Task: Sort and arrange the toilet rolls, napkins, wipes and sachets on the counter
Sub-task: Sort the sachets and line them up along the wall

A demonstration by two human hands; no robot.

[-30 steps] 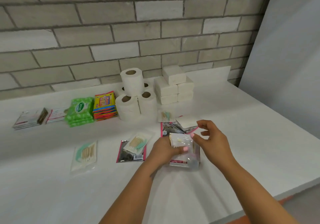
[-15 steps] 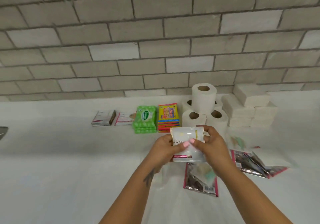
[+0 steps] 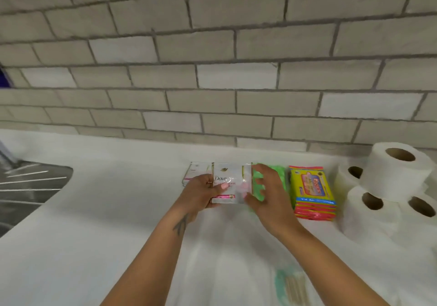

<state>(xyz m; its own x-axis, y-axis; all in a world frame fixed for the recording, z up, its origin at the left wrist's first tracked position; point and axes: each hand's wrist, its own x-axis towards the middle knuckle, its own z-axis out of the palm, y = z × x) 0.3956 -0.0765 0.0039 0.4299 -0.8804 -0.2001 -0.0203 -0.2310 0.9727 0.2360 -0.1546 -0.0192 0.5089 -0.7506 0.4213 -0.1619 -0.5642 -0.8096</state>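
Note:
My left hand point(image 3: 198, 194) grips a thin stack of white Dove sachets point(image 3: 230, 182) by its left edge, thumb on top, just above the white counter point(image 3: 118, 223). My right hand point(image 3: 269, 194) is at the stack's right edge with fingers spread and the thumb touching the lower right corner. Behind the held stack lies another pile of sachets point(image 3: 192, 172). To the right follow a green wipes pack point(image 3: 279, 171), partly hidden by my right hand, a yellow-and-red pack pile point(image 3: 312, 192), and stacked toilet rolls point(image 3: 397, 173).
A steel sink drainer point(image 3: 28, 187) is set into the counter at the far left. A clear pack of cotton buds point(image 3: 292, 284) lies near the front edge between my forearms. The brick wall point(image 3: 212, 69) closes off the back.
Both hands have carried the Dove sachets away from the front of the counter, back and left to the sachet pile beside the green wipes. My right hand's fingers have spread off the stack.

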